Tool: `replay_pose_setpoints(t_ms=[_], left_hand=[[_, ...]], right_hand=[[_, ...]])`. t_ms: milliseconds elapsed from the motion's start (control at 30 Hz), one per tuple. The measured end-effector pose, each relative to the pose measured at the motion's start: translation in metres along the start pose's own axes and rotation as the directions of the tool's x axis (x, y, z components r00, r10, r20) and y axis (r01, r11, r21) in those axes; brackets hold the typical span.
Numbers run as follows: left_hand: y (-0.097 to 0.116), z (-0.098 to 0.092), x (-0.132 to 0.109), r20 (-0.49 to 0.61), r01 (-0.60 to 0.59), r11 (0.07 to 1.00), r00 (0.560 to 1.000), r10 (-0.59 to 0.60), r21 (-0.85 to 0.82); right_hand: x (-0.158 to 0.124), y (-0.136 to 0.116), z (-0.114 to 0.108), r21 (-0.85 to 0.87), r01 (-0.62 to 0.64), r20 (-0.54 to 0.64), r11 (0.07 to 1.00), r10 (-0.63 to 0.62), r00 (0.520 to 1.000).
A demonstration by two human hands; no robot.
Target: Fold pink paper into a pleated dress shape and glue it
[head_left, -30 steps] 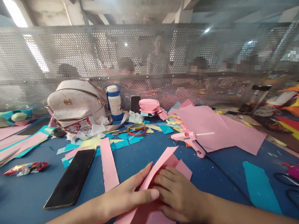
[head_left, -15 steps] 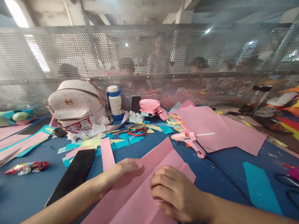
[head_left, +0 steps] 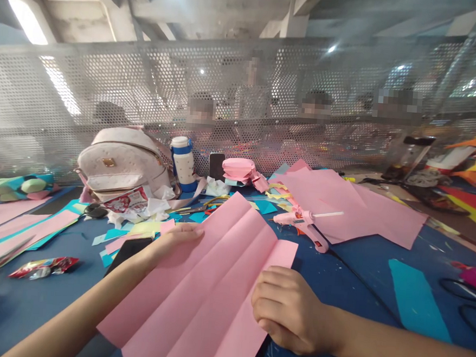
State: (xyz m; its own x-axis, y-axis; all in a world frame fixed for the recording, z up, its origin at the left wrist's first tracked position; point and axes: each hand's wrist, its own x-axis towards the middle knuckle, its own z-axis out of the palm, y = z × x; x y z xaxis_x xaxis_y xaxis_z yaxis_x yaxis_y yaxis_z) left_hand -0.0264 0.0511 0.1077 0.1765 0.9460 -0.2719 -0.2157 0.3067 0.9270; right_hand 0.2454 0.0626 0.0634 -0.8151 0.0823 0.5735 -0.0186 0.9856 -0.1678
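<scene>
A creased pink paper sheet (head_left: 206,285) is spread open above the blue table (head_left: 349,273), showing several lengthwise folds. My left hand (head_left: 172,242) grips its left edge, fingers curled around the paper. My right hand (head_left: 289,310) pinches its right edge near the lower corner, fingers bent and closed on the sheet. A black phone (head_left: 125,249) lies mostly hidden beneath the paper and my left wrist.
A pink glue gun (head_left: 304,224) lies beyond the sheet, on large pink sheets (head_left: 342,202). A white backpack (head_left: 119,162), bottle (head_left: 182,162), scissors (head_left: 203,204) and paper scraps sit at the back. A teal strip (head_left: 415,299) and black scissors (head_left: 463,300) lie right. People sit behind a mesh screen.
The folded pink paper has been unfolded into a wide creased sheet. My left hand moved left and up with its edge, covering the phone; my right hand stayed at the right edge.
</scene>
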Motion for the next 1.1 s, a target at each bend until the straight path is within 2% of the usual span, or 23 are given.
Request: replay_pose_setpoints(t_ms=[100, 200, 300, 400, 467, 567, 667, 733, 767, 833, 933, 1000, 1100], left_hand=[[0.005, -0.005, 0.002, -0.036, -0.019, 1.0, 0.999, 0.019, -0.005], [0.007, -0.007, 0.004, -0.085, -0.068, 0.997, 0.994, 0.065, -0.034], [0.006, -0.009, 0.005, -0.146, -0.138, 0.988, 0.981, 0.127, -0.071], [0.003, -0.012, 0.006, -0.188, -0.188, 0.978, 0.968, 0.168, -0.093], [0.001, -0.013, 0.006, -0.198, -0.202, 0.974, 0.964, 0.18, -0.099], [-0.002, -0.015, 0.005, -0.204, -0.221, 0.969, 0.959, 0.196, -0.111], [-0.004, -0.014, 0.005, -0.216, -0.252, 0.959, 0.951, 0.22, -0.13], [-0.006, -0.012, 0.005, -0.228, -0.256, 0.957, 0.948, 0.221, -0.136], [-0.007, -0.01, 0.005, -0.234, -0.254, 0.958, 0.948, 0.218, -0.137], [-0.008, -0.007, 0.004, -0.239, -0.239, 0.962, 0.95, 0.203, -0.131], [-0.009, -0.002, 0.0, -0.224, -0.194, 0.975, 0.96, 0.166, -0.11], [-0.009, -0.001, -0.004, -0.181, -0.133, 0.989, 0.976, 0.12, -0.063], [-0.01, -0.005, -0.006, -0.077, -0.057, 0.995, 0.995, 0.064, 0.082]], right_hand=[[0.001, 0.002, -0.001, 0.031, -0.069, -0.003, 0.997, 0.069, 0.998], [0.002, 0.006, -0.002, 0.042, -0.249, -0.081, 0.968, 0.252, 0.964], [-0.001, 0.016, 0.002, 0.059, -0.448, -0.221, 0.892, 0.449, 0.866], [-0.007, 0.031, 0.01, 0.197, -0.578, -0.313, 0.792, 0.609, 0.729], [-0.01, 0.04, 0.017, 0.346, -0.597, -0.329, 0.724, 0.69, 0.645], [-0.008, 0.047, 0.022, 0.636, -0.484, -0.303, 0.6, 0.772, 0.558], [-0.003, 0.043, 0.018, 0.842, -0.393, -0.108, 0.37, 0.829, 0.548], [0.001, 0.036, 0.013, 0.861, -0.448, 0.062, 0.24, 0.825, 0.561], [0.002, 0.034, 0.011, 0.849, -0.487, 0.124, 0.205, 0.818, 0.561], [0.003, 0.03, 0.008, 0.824, -0.538, 0.184, 0.179, 0.813, 0.553], [0.003, 0.03, 0.007, 0.82, -0.545, 0.185, 0.174, 0.82, 0.541], [0.003, 0.031, 0.007, 0.834, -0.524, 0.163, 0.175, 0.829, 0.536], [0.004, 0.033, 0.006, 0.842, -0.511, 0.124, 0.173, 0.86, 0.496]])
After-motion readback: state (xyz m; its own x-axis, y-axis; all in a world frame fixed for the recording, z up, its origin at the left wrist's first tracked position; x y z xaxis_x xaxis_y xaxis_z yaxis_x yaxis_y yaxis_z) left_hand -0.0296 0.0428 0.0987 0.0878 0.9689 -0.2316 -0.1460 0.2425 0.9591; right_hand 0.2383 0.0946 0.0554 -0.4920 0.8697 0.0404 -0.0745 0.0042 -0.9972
